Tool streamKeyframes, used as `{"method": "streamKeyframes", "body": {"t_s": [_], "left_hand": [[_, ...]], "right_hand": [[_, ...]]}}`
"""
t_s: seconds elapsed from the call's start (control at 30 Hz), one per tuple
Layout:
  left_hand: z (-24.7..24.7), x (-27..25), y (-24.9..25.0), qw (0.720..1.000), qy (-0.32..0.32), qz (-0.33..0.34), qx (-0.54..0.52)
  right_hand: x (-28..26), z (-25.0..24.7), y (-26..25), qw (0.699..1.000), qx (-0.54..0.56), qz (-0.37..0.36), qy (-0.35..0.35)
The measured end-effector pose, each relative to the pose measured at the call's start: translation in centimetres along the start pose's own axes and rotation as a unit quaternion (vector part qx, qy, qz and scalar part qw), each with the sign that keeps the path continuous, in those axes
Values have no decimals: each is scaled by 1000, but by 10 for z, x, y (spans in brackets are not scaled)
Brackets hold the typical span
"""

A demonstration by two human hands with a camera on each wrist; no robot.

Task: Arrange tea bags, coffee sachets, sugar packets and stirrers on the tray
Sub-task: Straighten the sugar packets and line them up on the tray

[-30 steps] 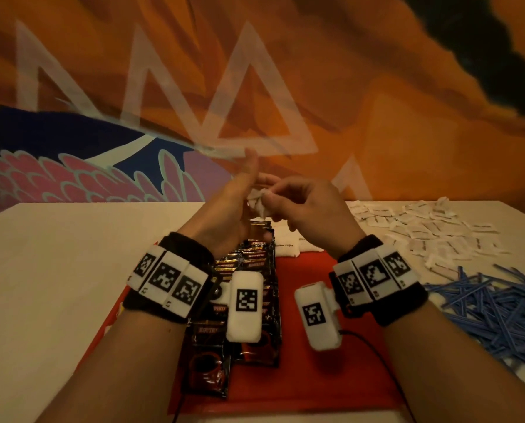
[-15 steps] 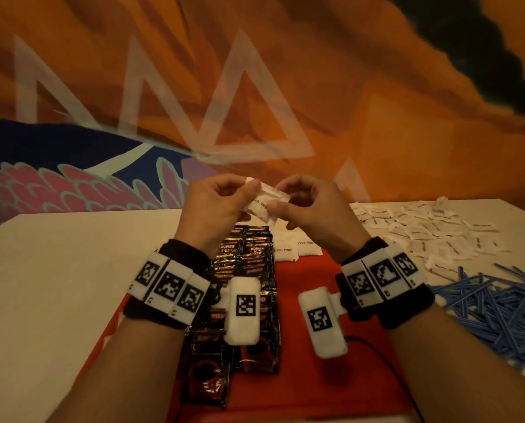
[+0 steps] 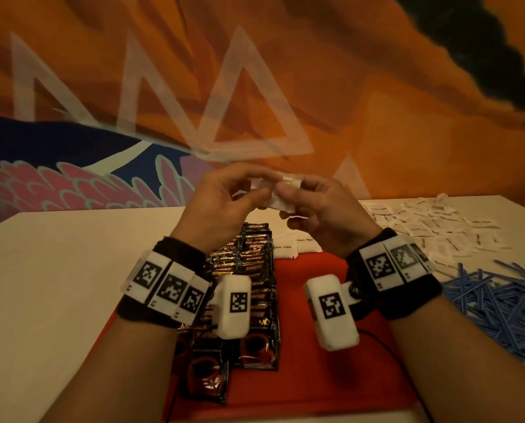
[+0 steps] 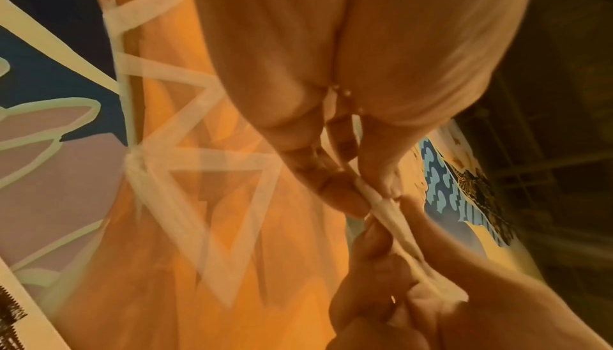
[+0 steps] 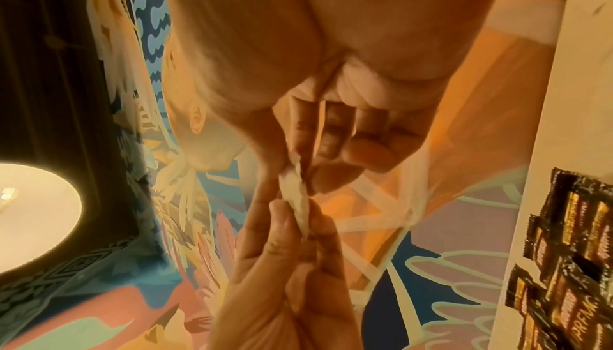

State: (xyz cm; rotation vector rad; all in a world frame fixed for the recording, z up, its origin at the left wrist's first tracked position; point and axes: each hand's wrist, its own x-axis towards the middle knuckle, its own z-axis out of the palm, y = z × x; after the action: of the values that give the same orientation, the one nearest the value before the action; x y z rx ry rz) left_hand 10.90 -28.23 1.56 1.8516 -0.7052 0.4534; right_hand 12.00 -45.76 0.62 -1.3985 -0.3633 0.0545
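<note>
Both hands are raised above the red tray (image 3: 310, 370) and pinch white sugar packets (image 3: 281, 196) between them. My left hand (image 3: 224, 203) holds one end with thumb and fingers, and my right hand (image 3: 319, 209) holds the other. The left wrist view has the sugar packets (image 4: 391, 222) edge-on between the fingertips of both hands; the right wrist view shows the packets (image 5: 298, 203) the same way. Dark coffee sachets (image 3: 249, 270) lie in rows on the tray's left half. Two white brown-sugar packets (image 3: 285, 248) sit at the tray's far edge.
A heap of loose white sugar packets (image 3: 432, 227) covers the table at the right. Blue stirrers (image 3: 499, 303) lie piled nearer on the right. The pale table (image 3: 56, 285) stretches left of the tray. A painted wall stands behind.
My left hand closed onto the packets held by my right. Both hands then shifted slightly right while working them together in the air.
</note>
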Motion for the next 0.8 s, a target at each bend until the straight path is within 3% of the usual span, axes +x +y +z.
{"method": "streamKeyframes", "body": {"t_s": [0.17,0.3,0.4,0.6,0.7,0.8], "left_hand": [[1,1,2,999,30,-14,11],[-1,-1,4,999,37,-15,14],[0,0,4,998,50,-20,28],[-7,4,-3,990,133,-49,-21],[-8,4,-2,989,137,-48,-30],[-10,5,-3,989,136,-52,-33]], "right_hand": [[1,2,-4,996,30,-9,87],[0,-4,-3,997,-52,-43,25],[4,-14,-1,993,-110,-40,23],[36,-53,31,957,-250,136,52],[47,-71,54,914,-340,214,65],[53,-78,67,866,-433,244,49]]}}
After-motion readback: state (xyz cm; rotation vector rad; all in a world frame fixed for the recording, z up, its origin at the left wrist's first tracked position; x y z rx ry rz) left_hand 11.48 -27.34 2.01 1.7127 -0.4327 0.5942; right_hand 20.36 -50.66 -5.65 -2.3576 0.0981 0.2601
